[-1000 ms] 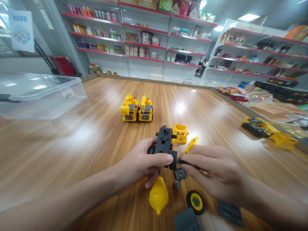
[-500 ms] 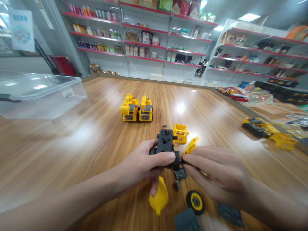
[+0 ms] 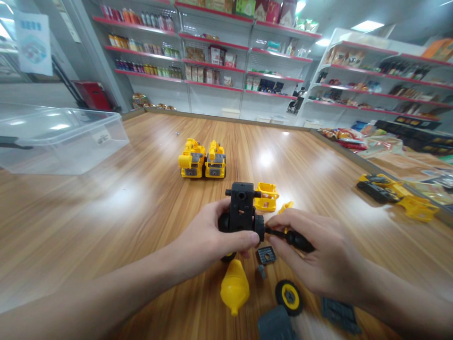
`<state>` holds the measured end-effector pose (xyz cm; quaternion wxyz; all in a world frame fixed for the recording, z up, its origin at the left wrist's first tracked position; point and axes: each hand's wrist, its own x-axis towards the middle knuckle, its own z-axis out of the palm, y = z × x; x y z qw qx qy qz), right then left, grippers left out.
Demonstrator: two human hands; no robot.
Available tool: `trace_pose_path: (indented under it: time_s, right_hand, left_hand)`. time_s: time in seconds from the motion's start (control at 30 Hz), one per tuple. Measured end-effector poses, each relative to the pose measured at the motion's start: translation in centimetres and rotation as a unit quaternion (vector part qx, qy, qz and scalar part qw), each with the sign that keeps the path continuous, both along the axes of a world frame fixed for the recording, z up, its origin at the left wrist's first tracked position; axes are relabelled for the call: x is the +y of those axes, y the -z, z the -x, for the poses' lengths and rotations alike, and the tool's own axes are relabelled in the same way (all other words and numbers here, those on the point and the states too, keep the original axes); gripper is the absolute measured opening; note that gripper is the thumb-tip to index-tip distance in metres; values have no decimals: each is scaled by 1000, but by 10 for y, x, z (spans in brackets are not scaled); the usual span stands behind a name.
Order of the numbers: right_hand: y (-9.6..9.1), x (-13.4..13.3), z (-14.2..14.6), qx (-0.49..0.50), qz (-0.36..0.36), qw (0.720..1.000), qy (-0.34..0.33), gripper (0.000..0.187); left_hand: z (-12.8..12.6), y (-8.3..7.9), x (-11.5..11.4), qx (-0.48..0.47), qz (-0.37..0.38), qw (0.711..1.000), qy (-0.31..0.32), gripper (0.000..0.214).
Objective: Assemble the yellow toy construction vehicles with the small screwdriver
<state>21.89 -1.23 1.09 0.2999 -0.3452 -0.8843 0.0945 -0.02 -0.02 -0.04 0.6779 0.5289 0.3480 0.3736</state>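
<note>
My left hand (image 3: pixel 215 233) grips a black toy truck chassis (image 3: pixel 241 208), tilted up above the table, with the thumb against its black wheel (image 3: pixel 259 227). In my right hand (image 3: pixel 322 250) is a black screwdriver (image 3: pixel 299 241), its shaft pointing left with the tip at that wheel's outer side. Below the hands lie a yellow mixer drum (image 3: pixel 235 288), a small grey ridged plate (image 3: pixel 266 255), a grey bolt (image 3: pixel 261 271) and a loose wheel with a yellow rim (image 3: pixel 289 297). A yellow cab frame (image 3: pixel 266 197) stands behind, beside a partly hidden yellow piece (image 3: pixel 285 207).
Two yellow toy trucks (image 3: pixel 203 160) stand further back on the wooden table (image 3: pixel 152 198). A clear plastic bin (image 3: pixel 63 141) is at left, another yellow toy vehicle (image 3: pixel 396 193) at right. Near the front edge lie a grey part (image 3: pixel 276 325) and a dark grey plate (image 3: pixel 339 314).
My left hand has tipped the chassis more upright. My right hand has turned and its fingers have shifted, so the screwdriver's handle now shows. The left fingers no longer overlap the yellow drum.
</note>
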Motion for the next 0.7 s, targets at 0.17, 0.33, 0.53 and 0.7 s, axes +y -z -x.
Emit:
trace_pose_path:
  time_s: [0.17,0.33,0.53,0.7]
  right_hand:
    - [0,1,-1,-19,-15,1000,-13,8]
    - [2,3,0,-35,6,999,-13,9]
    - [1,2,0,-3,11,1000,-1,11]
    - [1,1,1,-26,9,1000,-14,10]
  left_hand:
    - [0,-1,-1,20,4,1000,-1,38]
    - [0,1,0,31,-1,999,-7,39]
    - [-1,-2,1,50,-22,998,-13,37]
    - [-1,-7,0,58,-2,998,-4,37]
